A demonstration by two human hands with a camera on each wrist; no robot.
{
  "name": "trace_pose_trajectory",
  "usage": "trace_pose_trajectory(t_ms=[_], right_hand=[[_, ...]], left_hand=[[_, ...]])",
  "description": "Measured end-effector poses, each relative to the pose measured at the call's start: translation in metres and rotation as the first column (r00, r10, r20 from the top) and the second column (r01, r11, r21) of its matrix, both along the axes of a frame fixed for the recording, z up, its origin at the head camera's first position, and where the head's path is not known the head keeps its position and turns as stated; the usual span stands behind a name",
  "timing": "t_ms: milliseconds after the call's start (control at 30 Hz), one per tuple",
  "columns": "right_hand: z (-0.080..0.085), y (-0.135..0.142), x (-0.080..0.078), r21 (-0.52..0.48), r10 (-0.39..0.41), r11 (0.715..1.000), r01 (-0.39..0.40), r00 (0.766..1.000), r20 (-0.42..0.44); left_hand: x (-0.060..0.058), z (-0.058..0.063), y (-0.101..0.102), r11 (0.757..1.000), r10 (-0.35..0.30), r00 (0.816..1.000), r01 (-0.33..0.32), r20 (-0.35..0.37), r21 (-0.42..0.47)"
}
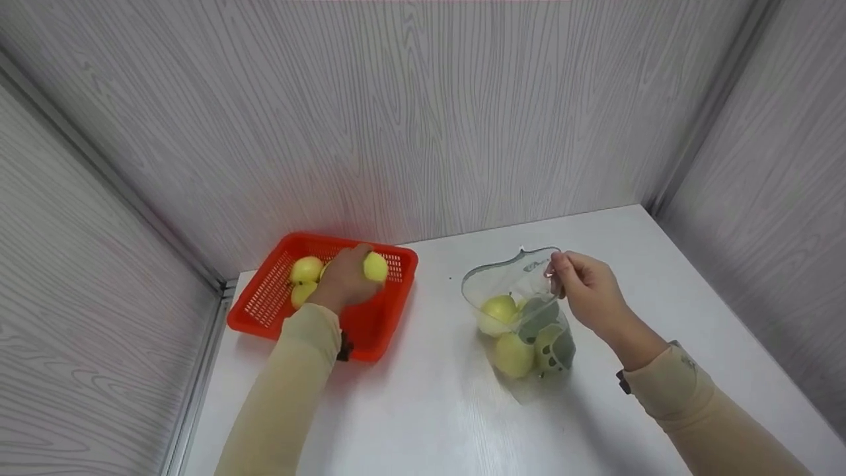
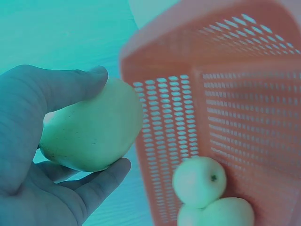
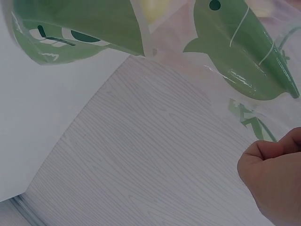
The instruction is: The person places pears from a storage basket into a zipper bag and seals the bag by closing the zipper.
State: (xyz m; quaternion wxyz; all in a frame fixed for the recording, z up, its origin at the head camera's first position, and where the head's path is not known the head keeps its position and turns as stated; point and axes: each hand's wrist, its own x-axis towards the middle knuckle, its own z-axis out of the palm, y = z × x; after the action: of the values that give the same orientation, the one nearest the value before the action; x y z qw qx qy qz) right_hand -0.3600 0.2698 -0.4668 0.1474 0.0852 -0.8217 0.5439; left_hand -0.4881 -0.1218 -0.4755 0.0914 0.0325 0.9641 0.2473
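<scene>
My left hand (image 1: 344, 281) is over the red basket (image 1: 264, 304) and grips a yellow fruit (image 1: 375, 267); in the left wrist view the thumb and fingers curl round that fruit (image 2: 91, 132). Two more yellow fruits (image 1: 305, 270) lie in the basket (image 2: 244, 103), seen also as fruits (image 2: 200, 181) at its bottom. My right hand (image 1: 585, 284) pinches the rim of a clear plastic bag (image 1: 509, 284) with green print, holding its mouth up. Several yellow fruits (image 1: 512, 354) sit inside the bag. The right wrist view shows the bag's green print (image 3: 235, 37) and my curled fingers (image 3: 275, 174).
The white table (image 1: 429, 410) stands in a corner of grey wood-grain walls (image 1: 396, 119), with side walls close on the left and right. The basket lies at the back left, the bag near the middle.
</scene>
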Motion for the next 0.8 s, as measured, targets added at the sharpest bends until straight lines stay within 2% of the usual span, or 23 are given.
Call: trace_pose_trajectory(t_ms=[167, 333, 567, 800], right_hand=[[-0.003, 0.001, -0.003, 0.012, -0.01, 1.0, 0.009, 1.0, 0.029], [-0.003, 0.001, -0.008, 0.033, -0.015, 0.999, 0.014, 0.999, 0.039], [-0.001, 0.002, -0.01, 0.034, -0.018, 0.999, 0.015, 0.998, 0.065], [0.0, 0.001, -0.007, 0.029, -0.014, 1.0, 0.012, 0.998, 0.059]], left_hand=[[0.011, 0.011, 0.016, 0.993, -0.115, 0.988, 0.114, -0.101, -0.015], [0.024, 0.024, 0.039, 0.985, -0.17, 0.971, 0.175, -0.169, 0.01], [0.041, 0.047, 0.071, 0.971, -0.237, 0.945, 0.24, -0.224, -0.014], [0.055, 0.056, 0.089, 0.962, -0.266, 0.926, 0.274, -0.267, -0.007]])
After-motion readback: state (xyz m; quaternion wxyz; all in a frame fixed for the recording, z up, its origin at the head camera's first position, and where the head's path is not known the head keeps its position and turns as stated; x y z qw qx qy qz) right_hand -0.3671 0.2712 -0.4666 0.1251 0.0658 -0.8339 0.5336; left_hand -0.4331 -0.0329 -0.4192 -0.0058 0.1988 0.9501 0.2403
